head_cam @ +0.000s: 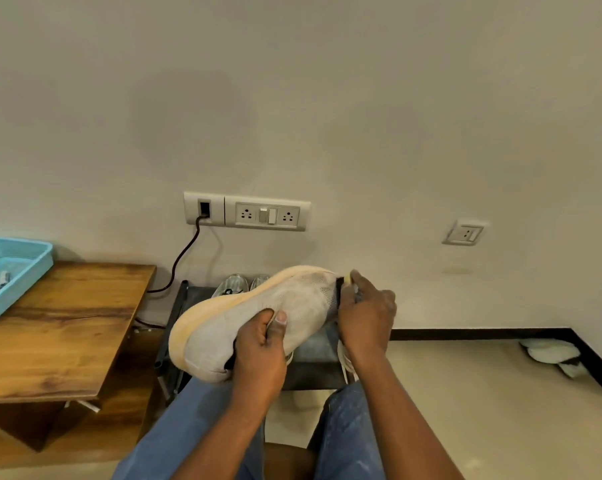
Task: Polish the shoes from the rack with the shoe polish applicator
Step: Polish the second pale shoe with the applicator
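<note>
Head view: the left hand (259,351) grips a white shoe (258,313) on its side above the rack (313,362); the right hand (365,317) clamps what may be the applicator (345,280) against its toe.

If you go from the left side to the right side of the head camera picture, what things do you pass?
Blue basket → wooden table → black cable → white shoe, held by the left hand → right hand at the shoe's end → small wall socket → white things on the floor.
</note>
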